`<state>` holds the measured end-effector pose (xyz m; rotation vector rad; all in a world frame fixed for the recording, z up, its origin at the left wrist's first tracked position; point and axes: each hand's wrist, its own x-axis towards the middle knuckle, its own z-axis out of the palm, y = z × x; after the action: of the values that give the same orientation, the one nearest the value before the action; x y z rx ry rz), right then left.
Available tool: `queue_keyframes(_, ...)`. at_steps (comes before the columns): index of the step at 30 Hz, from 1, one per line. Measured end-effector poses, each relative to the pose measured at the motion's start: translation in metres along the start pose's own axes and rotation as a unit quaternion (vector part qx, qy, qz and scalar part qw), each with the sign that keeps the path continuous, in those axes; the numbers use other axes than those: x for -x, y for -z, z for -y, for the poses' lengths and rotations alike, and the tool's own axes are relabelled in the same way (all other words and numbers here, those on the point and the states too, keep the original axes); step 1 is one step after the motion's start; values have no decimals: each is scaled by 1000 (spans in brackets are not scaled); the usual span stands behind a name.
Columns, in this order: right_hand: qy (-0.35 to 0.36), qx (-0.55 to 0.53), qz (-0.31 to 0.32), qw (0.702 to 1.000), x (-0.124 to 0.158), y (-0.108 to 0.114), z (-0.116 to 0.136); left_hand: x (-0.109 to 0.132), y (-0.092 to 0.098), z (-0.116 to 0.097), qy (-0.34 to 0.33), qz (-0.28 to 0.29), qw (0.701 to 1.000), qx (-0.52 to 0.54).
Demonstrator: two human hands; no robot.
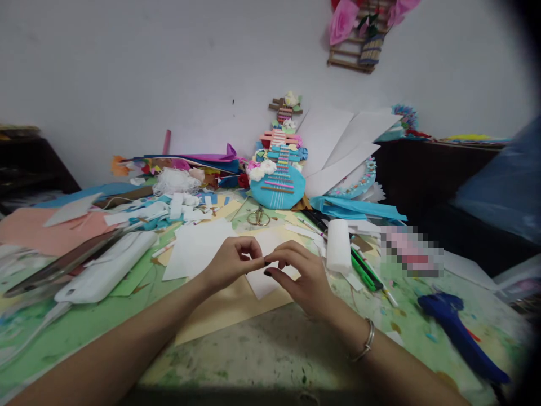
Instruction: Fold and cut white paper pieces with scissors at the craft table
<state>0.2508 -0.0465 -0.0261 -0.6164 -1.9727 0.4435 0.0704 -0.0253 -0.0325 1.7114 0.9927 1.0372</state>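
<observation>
My left hand (235, 260) is raised over the middle of the table, its thumb and curled index finger drawn together in a pinch. Whatever sits between them, if anything, is too small to make out. From the right, my right hand (305, 277) meets it, index fingertip touching the left thumb tip. The right thumb stands a little apart below, and no object shows in that gap. Under the hands lie a small white paper piece (260, 285) and a cream sheet (228, 316). A larger white sheet (192, 242) lies left of them.
Scissors (258, 217) lie beyond the hands, before a blue paper instrument model (279, 189). To the right are a white roll (338, 245), a green cutter (364, 269) and a blue glue gun (460, 332). A white power bank (105, 268) with a cable and paper scraps lie left.
</observation>
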Motion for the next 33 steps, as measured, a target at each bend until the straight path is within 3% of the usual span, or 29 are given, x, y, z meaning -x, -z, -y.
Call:
queue_keyframes(8,23,46,-52,997,7,-13,-6,2,-9,-1,18,23,999,28)
queue_keyframes(16,-66,74,-10,995,6,-13,-7,1,-12,2,33,6,998,50)
queue_keyframes(22,-131,47,-85,987,-1,2,-8,-1,-8,2,72,-16,980,183)
queue_keyframes(28,-135,97,28,986,2,-8,-5,-2,-6,1,78,-18,963,257)
queue_keyframes(33,-149,144,91,974,7,-15,-7,1,-9,-2,74,-3,967,245)
